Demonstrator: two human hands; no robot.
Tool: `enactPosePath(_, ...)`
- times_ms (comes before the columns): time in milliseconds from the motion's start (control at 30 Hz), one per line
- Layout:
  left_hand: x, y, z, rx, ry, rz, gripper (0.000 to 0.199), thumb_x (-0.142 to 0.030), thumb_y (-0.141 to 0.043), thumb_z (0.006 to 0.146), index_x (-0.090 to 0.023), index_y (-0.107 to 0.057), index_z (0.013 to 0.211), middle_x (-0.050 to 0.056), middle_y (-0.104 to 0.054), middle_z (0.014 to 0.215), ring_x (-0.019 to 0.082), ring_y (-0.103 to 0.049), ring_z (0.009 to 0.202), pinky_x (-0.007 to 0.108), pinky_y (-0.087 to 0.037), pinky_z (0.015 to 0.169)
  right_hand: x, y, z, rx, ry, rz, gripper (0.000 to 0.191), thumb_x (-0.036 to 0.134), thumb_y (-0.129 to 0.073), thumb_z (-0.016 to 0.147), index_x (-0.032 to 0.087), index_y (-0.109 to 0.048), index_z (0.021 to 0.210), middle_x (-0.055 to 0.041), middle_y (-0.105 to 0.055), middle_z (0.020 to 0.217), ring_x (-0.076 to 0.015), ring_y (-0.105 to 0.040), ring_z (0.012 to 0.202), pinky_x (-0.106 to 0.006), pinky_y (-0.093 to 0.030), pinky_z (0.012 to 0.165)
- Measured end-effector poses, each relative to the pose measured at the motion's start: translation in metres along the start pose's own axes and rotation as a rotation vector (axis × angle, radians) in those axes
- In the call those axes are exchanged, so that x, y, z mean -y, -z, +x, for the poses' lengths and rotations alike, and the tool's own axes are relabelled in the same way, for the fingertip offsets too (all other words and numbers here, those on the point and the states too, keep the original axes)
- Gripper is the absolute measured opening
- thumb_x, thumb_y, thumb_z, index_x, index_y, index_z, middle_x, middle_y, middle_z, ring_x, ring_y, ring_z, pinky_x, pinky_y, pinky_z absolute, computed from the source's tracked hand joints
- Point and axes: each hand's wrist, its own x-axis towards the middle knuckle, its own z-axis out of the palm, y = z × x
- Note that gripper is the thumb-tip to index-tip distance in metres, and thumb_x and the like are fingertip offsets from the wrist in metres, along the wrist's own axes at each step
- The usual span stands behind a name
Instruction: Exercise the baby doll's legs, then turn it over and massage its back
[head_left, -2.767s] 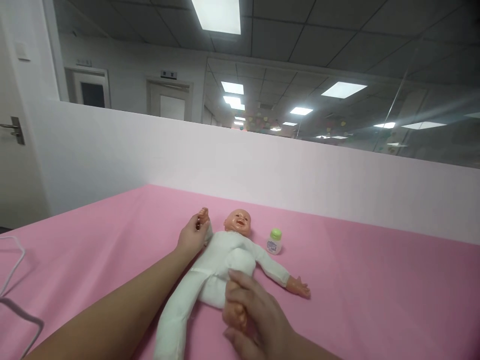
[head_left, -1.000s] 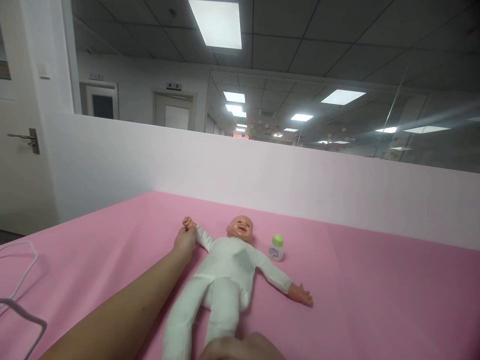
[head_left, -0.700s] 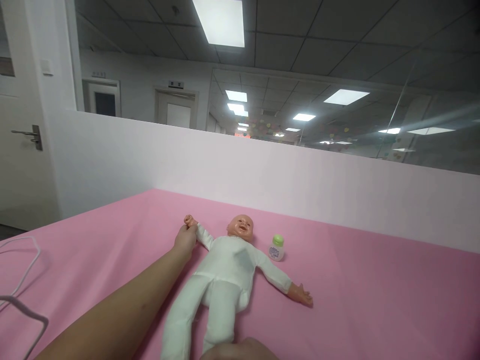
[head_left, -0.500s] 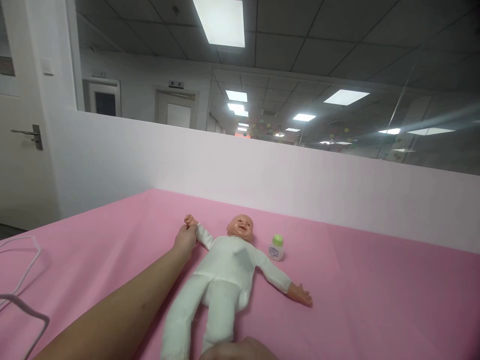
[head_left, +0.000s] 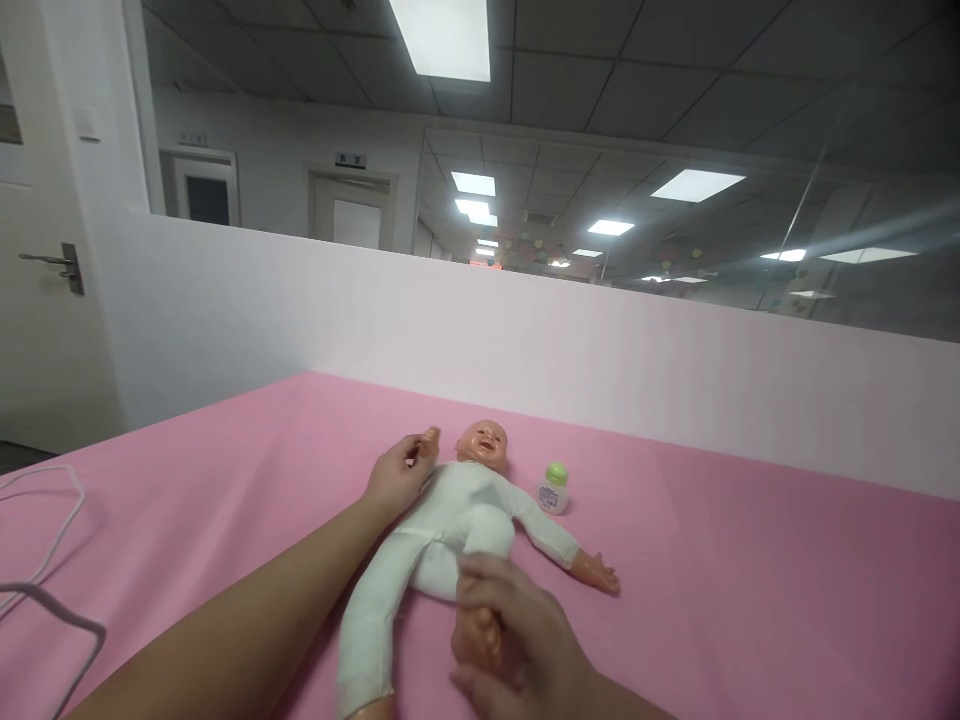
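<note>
A baby doll [head_left: 450, 500] in a white cloth suit lies on its back on the pink cover. My left hand [head_left: 401, 475] is closed round the doll's arm on the left side, near its small plastic hand, beside the head. Lower down, my right hand [head_left: 529, 635] grips the doll's leg at the bare foot [head_left: 477, 635], with that leg bent up toward the belly. The other leg stretches straight toward me. On the right, the doll's other arm lies outstretched on the cover.
A small clear bottle with a green cap [head_left: 553, 488] stands right of the doll's head. White cables [head_left: 56, 550] lie at the left. Behind the pink cover [head_left: 720, 580] runs a low white wall [head_left: 525, 330] with glass above it. A door [head_left: 45, 260] is at far left.
My right hand has come up from the bottom edge, bending the doll's leg toward its belly. My left hand has brought the doll's arm inward, closer to the head.
</note>
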Motion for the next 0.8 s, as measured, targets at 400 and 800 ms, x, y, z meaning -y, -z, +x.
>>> enactPosePath(400, -0.009, 0.0, -0.006, 0.343, -0.33, 0.267, 0.046, -0.018, -0.066, 0.074, -0.03, -0.079, 0.117, 0.006, -0.075, 0.119, 0.031, -0.063, 0.115, 0.041, -0.045, 0.105, -0.02, 0.012, 0.006, -0.057, -0.444, -0.052, 0.033, 0.026, -0.065, 0.093, 0.024, -0.06, 0.125, -0.0112, -0.05, 0.154, -0.0285, -0.042, 0.147, -0.052, -0.035, 0.122)
enactPosePath(800, -0.005, -0.007, -0.009, 0.293, -0.285, 0.239, 0.047, -0.013, -0.062, 0.071, -0.026, -0.078, 0.113, 0.004, -0.077, 0.111, 0.028, -0.068, 0.104, 0.037, -0.05, 0.095, -0.033, 0.013, 0.009, -0.137, -0.491, 0.047, 0.048, 0.015, -0.07, 0.079, 0.024, -0.058, 0.124, -0.0099, -0.05, 0.154, -0.0276, -0.045, 0.146, -0.051, -0.033, 0.123)
